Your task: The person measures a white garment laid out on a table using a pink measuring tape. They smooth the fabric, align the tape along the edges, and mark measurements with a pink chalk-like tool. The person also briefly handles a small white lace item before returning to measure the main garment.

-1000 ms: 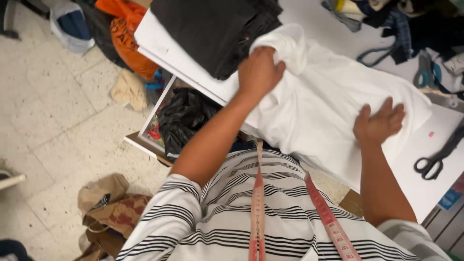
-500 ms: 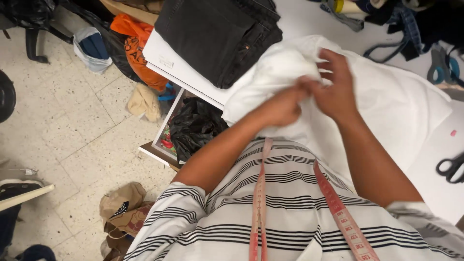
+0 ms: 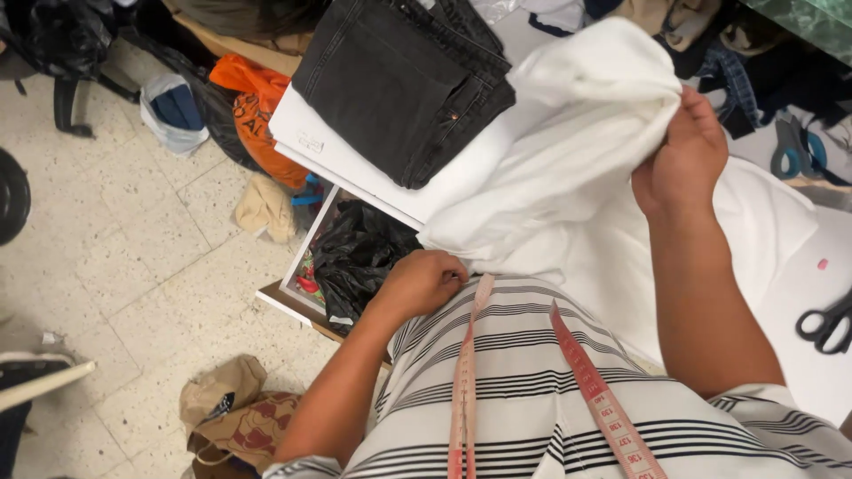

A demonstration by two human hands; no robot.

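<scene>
A large white cloth [image 3: 568, 168] lies over the white table [image 3: 799, 372] in front of me. My right hand [image 3: 679, 160] grips a bunched fold of it and holds that part raised above the table. Down at my waist, my left hand [image 3: 417, 284] is closed in a fist at the cloth's lower left edge and seems to pinch it. A red and pink tape measure [image 3: 466, 381] hangs from my neck over my striped shirt.
Folded black jeans [image 3: 399, 80] rest on white boards [image 3: 346, 164] at the table's left end. Black scissors [image 3: 825, 324] lie at the right, blue-handled scissors [image 3: 790, 151] farther back. Below the table are a black plastic bag [image 3: 355, 257], an orange bag [image 3: 253, 106] and a brown paper bag [image 3: 235, 417].
My hands met at the cloth, then parted. The right hand has lifted a fold up and to the right, and the left hand has dropped to my waist.
</scene>
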